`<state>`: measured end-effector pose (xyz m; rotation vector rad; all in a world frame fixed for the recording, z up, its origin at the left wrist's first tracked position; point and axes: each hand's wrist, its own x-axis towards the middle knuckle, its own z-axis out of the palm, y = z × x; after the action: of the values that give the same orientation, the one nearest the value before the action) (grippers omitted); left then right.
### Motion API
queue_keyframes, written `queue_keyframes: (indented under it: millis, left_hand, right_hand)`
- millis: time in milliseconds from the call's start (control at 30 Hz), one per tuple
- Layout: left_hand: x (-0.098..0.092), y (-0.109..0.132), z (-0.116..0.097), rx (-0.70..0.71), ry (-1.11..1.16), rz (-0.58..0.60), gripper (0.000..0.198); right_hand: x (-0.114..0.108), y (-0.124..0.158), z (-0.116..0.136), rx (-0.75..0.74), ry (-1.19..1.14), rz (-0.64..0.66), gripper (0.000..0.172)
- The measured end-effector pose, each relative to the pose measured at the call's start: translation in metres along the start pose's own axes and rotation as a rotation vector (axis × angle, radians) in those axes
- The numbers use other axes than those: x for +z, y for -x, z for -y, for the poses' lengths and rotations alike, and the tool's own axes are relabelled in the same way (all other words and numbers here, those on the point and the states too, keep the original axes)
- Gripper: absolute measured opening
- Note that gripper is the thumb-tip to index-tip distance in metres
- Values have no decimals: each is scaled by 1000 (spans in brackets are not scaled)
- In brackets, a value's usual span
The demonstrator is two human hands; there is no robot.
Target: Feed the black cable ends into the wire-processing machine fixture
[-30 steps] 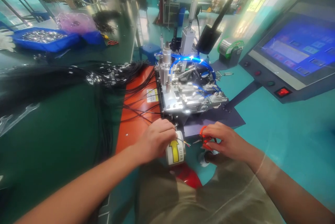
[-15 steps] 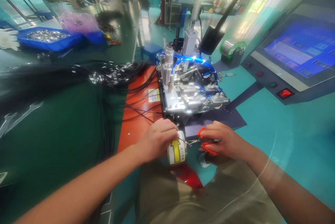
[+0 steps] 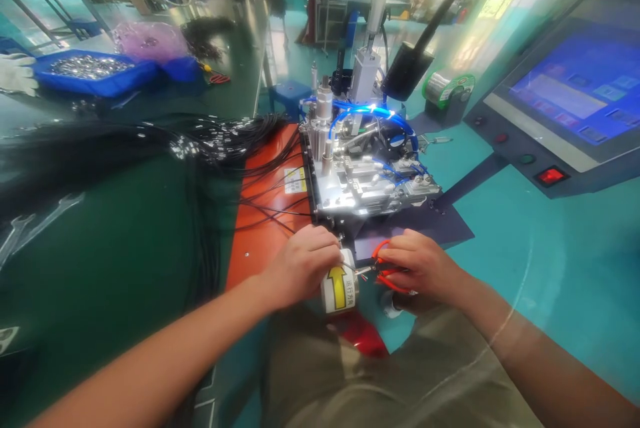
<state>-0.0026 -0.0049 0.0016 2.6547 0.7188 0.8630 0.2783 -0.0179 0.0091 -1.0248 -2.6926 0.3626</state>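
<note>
Teal bench surface (image 3: pixel 525 228) carries a silver metal fixture with blue tubes (image 3: pixel 367 171). Just before it, the left hand (image 3: pixel 300 265) pinches a thin black cable with stripped coloured wires (image 3: pixel 353 270); the right hand (image 3: pixel 417 265) grips small orange-handled scissors (image 3: pixel 383 267), blades at the wire tips.

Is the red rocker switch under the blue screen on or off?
On: the red switch glows brightly below the lit blue screen.

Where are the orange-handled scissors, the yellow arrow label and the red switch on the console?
orange-handled scissors (image 3: pixel 384 276), head view, on the orange handle loop.
yellow arrow label (image 3: pixel 339 282), head view, on the arrow's middle.
red switch (image 3: pixel 551 176), head view, on its lit face.
</note>
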Motion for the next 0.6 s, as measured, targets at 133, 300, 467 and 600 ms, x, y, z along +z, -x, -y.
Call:
queue_keyframes:
  millis: [133, 300, 467, 600]
  left_hand:
    - [-1, -1, -1, -8, -17, 9, 17]
    - [-1, 0, -1, -8, 0, 11, 16]
    - [0, 1, 0, -19, 1, 20, 13]
    - [1, 1, 0, -18, 4, 6, 16]
  right_hand:
    - [7, 4, -5, -35, 32, -44, 17]
    - [16, 8, -7, -71, 72, -112, 23]
    - [20, 11, -14, 72, 80, -150, 21]
    - [25, 11, -46, 479, 133, -80, 21]
